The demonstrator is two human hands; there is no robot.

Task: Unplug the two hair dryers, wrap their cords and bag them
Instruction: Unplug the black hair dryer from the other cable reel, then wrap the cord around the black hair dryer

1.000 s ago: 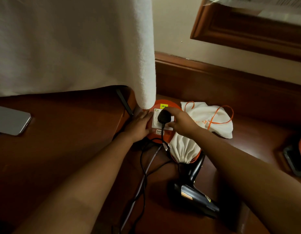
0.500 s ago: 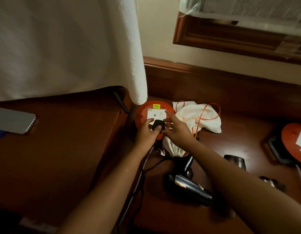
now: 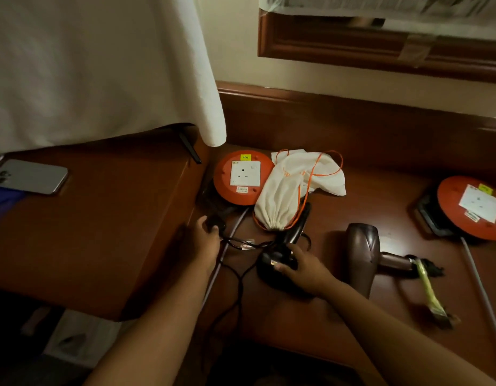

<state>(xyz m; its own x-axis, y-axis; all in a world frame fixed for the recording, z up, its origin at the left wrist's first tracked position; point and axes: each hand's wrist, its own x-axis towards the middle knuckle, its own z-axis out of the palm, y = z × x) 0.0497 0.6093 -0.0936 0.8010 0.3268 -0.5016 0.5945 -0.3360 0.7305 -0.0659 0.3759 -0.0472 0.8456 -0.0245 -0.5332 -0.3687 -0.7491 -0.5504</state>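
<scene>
The desk [image 3: 352, 190] is dark reddish-brown wood. Two round socket reels [image 3: 242, 178] are orange with white faceplates and small yellow labels. The drawstring bag [image 3: 280, 196] is cream with orange cord. One hair dryer [image 3: 280, 263] is glossy black, the other [image 3: 363, 246] dark brown. The hanging cloth [image 3: 102, 65] is plain white, the phone [image 3: 32, 176] silver.

Likely a hotel room: wooden desk [image 3: 352, 288], curtain [image 3: 102, 65].
</scene>
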